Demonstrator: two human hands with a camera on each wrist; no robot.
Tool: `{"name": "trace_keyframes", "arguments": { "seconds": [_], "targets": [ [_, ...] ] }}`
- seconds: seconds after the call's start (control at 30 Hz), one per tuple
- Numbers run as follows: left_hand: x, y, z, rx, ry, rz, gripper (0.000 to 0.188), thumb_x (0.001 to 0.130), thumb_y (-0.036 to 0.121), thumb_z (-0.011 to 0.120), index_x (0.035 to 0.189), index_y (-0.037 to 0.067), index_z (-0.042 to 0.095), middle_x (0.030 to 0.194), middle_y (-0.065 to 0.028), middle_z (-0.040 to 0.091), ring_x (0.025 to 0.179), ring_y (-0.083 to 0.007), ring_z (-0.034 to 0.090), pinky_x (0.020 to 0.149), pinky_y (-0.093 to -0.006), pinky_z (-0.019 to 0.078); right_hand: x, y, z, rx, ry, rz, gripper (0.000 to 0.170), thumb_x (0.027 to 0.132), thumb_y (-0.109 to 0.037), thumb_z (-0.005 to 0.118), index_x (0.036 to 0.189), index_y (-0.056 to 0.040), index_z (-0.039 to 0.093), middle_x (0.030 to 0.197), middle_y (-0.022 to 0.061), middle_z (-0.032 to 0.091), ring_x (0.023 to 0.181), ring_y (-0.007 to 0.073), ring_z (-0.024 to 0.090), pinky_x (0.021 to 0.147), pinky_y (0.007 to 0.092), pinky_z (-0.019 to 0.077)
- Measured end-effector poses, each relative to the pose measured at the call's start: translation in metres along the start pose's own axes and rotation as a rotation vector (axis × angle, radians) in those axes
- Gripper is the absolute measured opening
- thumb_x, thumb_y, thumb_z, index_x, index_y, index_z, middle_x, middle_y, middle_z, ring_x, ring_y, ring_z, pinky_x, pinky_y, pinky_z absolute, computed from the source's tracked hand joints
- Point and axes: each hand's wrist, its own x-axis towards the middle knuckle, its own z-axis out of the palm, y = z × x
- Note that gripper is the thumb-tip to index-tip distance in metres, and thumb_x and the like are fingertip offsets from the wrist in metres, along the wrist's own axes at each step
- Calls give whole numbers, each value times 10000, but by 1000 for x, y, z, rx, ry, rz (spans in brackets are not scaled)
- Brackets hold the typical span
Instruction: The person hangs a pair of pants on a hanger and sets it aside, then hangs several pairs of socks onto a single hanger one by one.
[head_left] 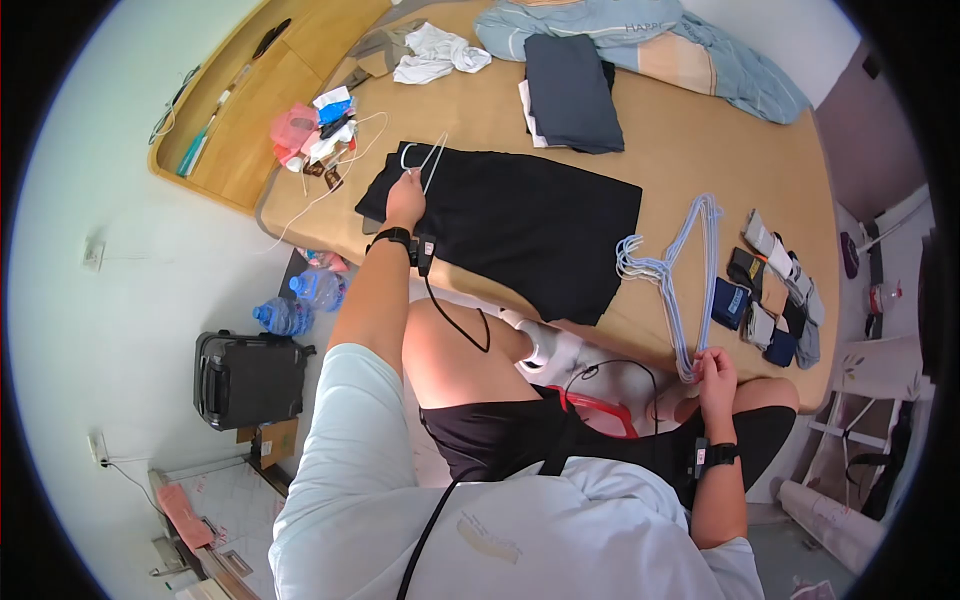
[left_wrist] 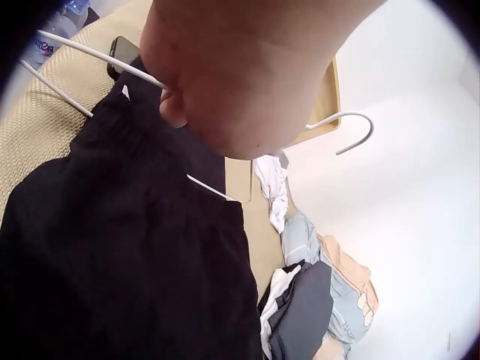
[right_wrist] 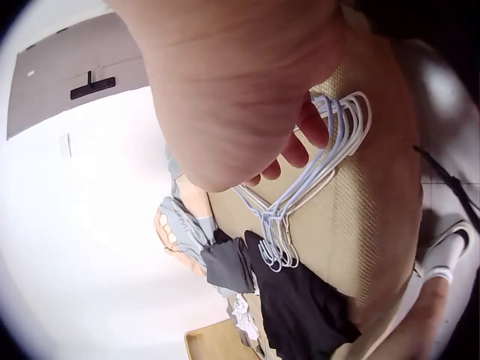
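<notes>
Black trousers or a similar dark garment (head_left: 530,220) lie flat on the bed. At their left end my left hand (head_left: 407,200) grips a white hanger (head_left: 437,160); in the left wrist view the hanger's hook (left_wrist: 360,116) sticks out past the left hand (left_wrist: 225,82), and part of its wire passes behind the black cloth (left_wrist: 127,255). My right hand (head_left: 716,378) has its fingers curled at the lower end of a bundle of pale blue and white hangers (head_left: 676,270). The right wrist view shows the right hand (right_wrist: 232,90) over those hangers (right_wrist: 300,180), fingertips partly hidden.
Folded grey clothes (head_left: 572,95) lie at the back, near a blanket (head_left: 640,45) and white cloth (head_left: 440,52). Small packets (head_left: 320,130) and a cable are at the left. Rolled socks and folded small items (head_left: 775,290) sit at the right. A suitcase (head_left: 252,380) stands on the floor.
</notes>
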Motion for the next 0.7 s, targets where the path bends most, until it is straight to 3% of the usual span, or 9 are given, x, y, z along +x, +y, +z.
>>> {"name": "trace_keyframes", "arguments": {
  "seconds": [0.27, 0.53, 0.7],
  "targets": [
    [-11, -24, -6, 14, -10, -29, 410, 1052, 319, 369, 1203, 60, 648, 1123, -242, 663, 1101, -405, 609, 942, -450, 476, 0, -2, 2, -41, -26, 31, 150, 1010, -174, 548, 933, -62, 612, 785, -3, 615, 603, 49, 524, 531, 198, 423],
    [-27, 7, -1, -131, -114, -15, 390, 1052, 293, 386, 1227, 54, 639, 1121, -247, 665, 1101, -407, 608, 929, -443, 479, 5, 5, 4, -32, -81, 74, 138, 1009, -171, 554, 928, -70, 604, 831, -4, 627, 656, 57, 548, 540, 203, 437],
    [-36, 12, 6, -185, -72, 34, 395, 1027, 329, 456, 1248, 48, 624, 1120, -254, 665, 1088, -418, 613, 922, -439, 484, 3, 4, 8, 20, -94, 87, 134, 1011, -173, 556, 924, -81, 598, 828, -4, 628, 649, 57, 549, 539, 203, 440]
  ]
}}
